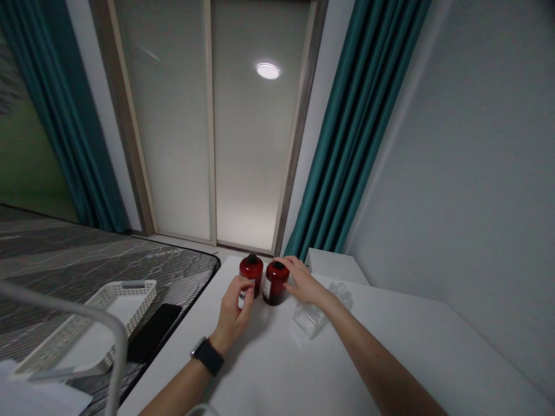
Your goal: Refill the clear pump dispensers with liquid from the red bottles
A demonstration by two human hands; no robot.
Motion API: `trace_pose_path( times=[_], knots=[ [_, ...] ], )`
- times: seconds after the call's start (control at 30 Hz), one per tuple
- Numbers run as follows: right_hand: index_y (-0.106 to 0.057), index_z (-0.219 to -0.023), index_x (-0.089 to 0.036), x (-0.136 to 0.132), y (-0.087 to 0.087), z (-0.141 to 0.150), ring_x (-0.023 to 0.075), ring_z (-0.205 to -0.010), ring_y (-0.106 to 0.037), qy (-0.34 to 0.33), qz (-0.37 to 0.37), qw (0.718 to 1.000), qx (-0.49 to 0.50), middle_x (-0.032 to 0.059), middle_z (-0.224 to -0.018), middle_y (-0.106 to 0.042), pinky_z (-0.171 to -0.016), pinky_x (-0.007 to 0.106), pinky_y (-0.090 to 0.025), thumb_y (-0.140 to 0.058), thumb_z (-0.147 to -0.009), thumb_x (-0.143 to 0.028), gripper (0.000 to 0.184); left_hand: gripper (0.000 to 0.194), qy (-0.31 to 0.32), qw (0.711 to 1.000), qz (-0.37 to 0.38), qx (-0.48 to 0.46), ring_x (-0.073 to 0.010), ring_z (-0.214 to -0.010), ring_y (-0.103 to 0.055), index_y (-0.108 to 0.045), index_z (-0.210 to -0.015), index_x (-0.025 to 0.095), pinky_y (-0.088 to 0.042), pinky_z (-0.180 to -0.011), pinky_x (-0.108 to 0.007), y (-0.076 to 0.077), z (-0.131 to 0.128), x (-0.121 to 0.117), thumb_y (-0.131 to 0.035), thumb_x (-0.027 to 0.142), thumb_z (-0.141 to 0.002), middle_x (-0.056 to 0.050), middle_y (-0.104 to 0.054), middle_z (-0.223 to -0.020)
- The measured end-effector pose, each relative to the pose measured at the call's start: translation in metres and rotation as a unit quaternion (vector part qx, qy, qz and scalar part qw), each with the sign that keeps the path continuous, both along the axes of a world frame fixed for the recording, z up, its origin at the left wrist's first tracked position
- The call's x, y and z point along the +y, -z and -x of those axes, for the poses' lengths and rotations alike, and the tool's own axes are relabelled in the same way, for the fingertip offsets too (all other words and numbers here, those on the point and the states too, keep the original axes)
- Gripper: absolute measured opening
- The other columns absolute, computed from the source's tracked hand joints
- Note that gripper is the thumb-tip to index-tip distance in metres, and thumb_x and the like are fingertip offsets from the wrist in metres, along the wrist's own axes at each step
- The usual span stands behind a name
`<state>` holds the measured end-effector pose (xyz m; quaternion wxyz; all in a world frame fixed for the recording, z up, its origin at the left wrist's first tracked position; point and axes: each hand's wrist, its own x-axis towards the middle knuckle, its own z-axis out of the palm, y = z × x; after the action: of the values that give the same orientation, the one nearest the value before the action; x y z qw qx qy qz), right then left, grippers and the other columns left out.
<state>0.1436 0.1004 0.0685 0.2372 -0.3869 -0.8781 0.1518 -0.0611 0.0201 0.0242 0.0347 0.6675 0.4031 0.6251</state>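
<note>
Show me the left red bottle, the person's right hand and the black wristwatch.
Left red bottle (251, 268), head view, on its red shoulder.
Right hand (304, 283), head view, on the back of the hand.
Black wristwatch (208, 357), head view, on its face.

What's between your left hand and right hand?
The head view shows two dark red bottles: the left bottle at the left hand, the right bottle under the right hand.

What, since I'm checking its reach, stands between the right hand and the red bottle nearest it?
Nothing visible does: the right hand touches the black-capped red bottle at its top. The other red bottle stands on the far side, touched by the left hand.
</note>
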Motion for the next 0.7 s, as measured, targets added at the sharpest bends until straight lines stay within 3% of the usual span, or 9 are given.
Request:
trace_pose_path(
  times=[0.17,0.3,0.5,0.7],
  knots=[
    [-0.035,-0.15,-0.032,0.006,0.009,-0.001,0.0295,-0.135,-0.041,0.02,-0.006,1.0,0.004,0.0116,-0.146,-0.04,-0.112,0.051,-0.034,-0.056,-0.078,-0.001,0.081,0.01,-0.026,1.0,0.013,0.0,-0.0176,-0.077,-0.056,-0.056,-0.091,0.02,-0.047,-0.07,-0.03,0.004,0.005,0.006,-0.046,0.021,-0.095,-0.002,-0.057,-0.084],
    [-0.024,-0.154,-0.029,-0.011,0.018,-0.009,0.029,-0.144,-0.031,0.046,-0.04,0.997,0.055,0.0126,-0.153,-0.033,-0.117,0.051,-0.029,-0.054,-0.086,-0.011,0.077,0.01,-0.081,0.995,0.054,-0.024,-0.0207,-0.084,-0.056,-0.055,-0.098,0.019,-0.049,-0.075,-0.034,0.01,0.01,0.016,-0.049,0.024,-0.091,-0.004,-0.057,-0.09],
    [-0.041,-0.144,-0.03,-0.065,0.039,-0.03,0.0307,-0.132,-0.043,0.103,-0.127,0.98,0.109,0.012,-0.141,-0.046,-0.11,0.056,-0.037,-0.052,-0.088,-0.014,0.059,0.045,-0.161,0.981,0.098,-0.045,-0.0273,-0.101,-0.055,-0.046,-0.124,0.016,-0.05,-0.082,-0.044,0.03,0.013,0.034,-0.057,0.033,-0.083,-0.011,-0.052,-0.115],
    [-0.059,-0.118,-0.024,-0.105,0.065,-0.047,0.026,-0.109,-0.057,0.173,-0.194,0.94,0.219,0.011,-0.116,-0.055,-0.095,0.046,-0.049,-0.046,-0.093,-0.014,0.03,0.059,-0.166,0.98,0.107,-0.024,-0.0309,-0.111,-0.052,-0.039,-0.134,0.016,-0.049,-0.091,-0.051,0.035,0.011,0.035,-0.06,0.038,-0.083,-0.015,-0.048,-0.127]
  ],
)
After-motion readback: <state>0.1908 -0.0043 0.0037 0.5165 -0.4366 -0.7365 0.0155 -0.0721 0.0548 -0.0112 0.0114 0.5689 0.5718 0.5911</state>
